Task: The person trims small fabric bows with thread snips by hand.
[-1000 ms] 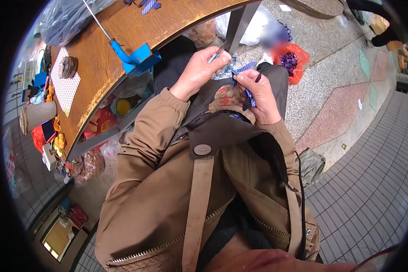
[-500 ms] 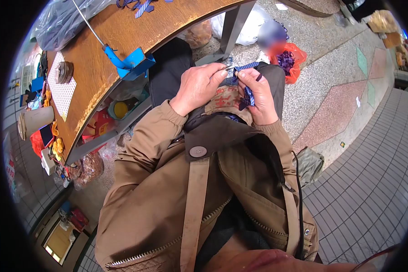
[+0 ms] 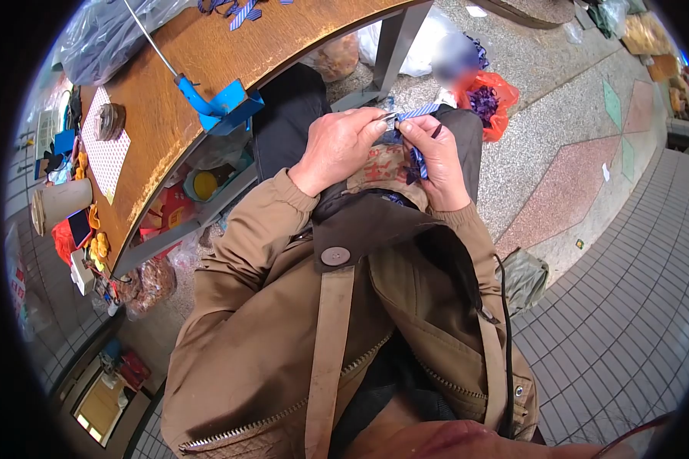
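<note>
Over my lap, my left hand is closed on a small metal tool whose tip points right. Its tip touches or nearly touches a blue striped ribbon, beside the other hand's fingertips. My right hand pinches this ribbon between thumb and fingers, and part of the ribbon hangs down below the thumb. The tool's lower part is hidden in my left fingers. Under both hands lies a beige cloth or bag with red marks.
A wooden table at the upper left bears a blue metal fixture, more striped ribbon pieces, a perforated white sheet and a grey plastic bag. A red bag with purple pieces stands on the floor.
My left hand has moved right and slightly down, bringing the tool to the ribbon beside my right hand. My right hand keeps its pinch. The view has shifted slightly.
</note>
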A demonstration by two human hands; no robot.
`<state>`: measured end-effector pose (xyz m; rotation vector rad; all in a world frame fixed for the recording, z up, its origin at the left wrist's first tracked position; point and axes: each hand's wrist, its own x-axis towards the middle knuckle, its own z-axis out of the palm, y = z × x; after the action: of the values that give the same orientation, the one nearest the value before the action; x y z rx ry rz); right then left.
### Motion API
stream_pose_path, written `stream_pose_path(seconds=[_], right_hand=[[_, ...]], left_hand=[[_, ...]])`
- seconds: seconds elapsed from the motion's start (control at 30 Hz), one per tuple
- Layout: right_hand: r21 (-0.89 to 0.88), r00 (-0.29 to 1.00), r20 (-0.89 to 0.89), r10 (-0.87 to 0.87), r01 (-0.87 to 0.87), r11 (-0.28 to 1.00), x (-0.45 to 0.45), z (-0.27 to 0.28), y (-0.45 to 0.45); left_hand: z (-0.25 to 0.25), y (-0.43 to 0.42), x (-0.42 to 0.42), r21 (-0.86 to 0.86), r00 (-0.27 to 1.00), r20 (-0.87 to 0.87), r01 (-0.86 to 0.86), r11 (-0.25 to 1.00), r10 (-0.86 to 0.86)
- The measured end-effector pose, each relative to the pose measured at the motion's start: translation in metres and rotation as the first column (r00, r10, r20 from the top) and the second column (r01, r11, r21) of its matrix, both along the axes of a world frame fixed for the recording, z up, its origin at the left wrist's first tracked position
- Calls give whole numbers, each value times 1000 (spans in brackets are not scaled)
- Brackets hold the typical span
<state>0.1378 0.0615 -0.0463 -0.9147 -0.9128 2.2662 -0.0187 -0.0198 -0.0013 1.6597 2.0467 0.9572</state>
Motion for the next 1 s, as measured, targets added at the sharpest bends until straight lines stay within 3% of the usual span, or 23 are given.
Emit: stream_pose_path(seconds=[0.57, 0.73, 0.87, 1.0], right_hand=[[81, 996, 87, -21, 14, 997, -1, 22, 1], [19, 999, 22, 50, -50, 999, 3, 20, 3], [-148, 997, -66, -36, 26, 989, 1, 17, 8], [-329, 971, -208, -115, 41, 944, 2, 4, 17]], left_hand=[[-1, 1, -1, 13, 998, -4, -60, 998, 60], [-1, 1, -6, -52, 997, 69, 30, 998, -26], [0, 1, -10, -167, 971, 232, -16, 986, 55], [3, -4, -10, -149, 976, 218, 24, 989, 9]])
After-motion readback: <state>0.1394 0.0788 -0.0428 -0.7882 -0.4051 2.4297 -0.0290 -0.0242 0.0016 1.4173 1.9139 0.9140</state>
